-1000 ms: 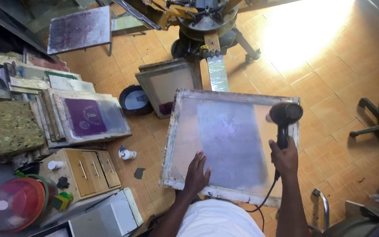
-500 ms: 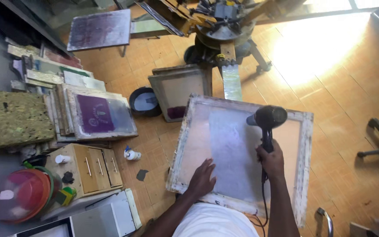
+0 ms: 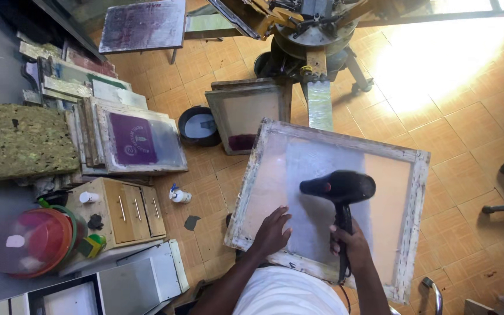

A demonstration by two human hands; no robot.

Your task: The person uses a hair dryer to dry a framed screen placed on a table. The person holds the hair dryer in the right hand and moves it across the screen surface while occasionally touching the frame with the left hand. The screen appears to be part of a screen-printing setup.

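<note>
From the head camera, looking down, the person holds a large wooden-framed printing screen (image 3: 328,204) tilted over the tiled floor (image 3: 468,128), its near edge close to the body. The left hand (image 3: 272,230) lies flat on the mesh near the frame's lower left part, fingers (image 3: 280,214) spread wide and pressing on the screen, gripping nothing. The right hand (image 3: 351,245) is wrapped tight around the handle of a black hair dryer (image 3: 339,189); the dryer's body stands above the knuckles, its nozzle turned leftward across the grey middle of the mesh, just beside the left fingertips but apart from them.

Beyond the screen stands a rotary printing press (image 3: 310,29) with yellow arms. A smaller framed screen (image 3: 243,114) leans near its base, beside a black round tub (image 3: 198,125). To the left, a stack of frames with a purple design (image 3: 135,140) on top, a small wooden drawer unit (image 3: 126,213), a spray bottle (image 3: 179,195) and a red bowl (image 3: 33,242).
</note>
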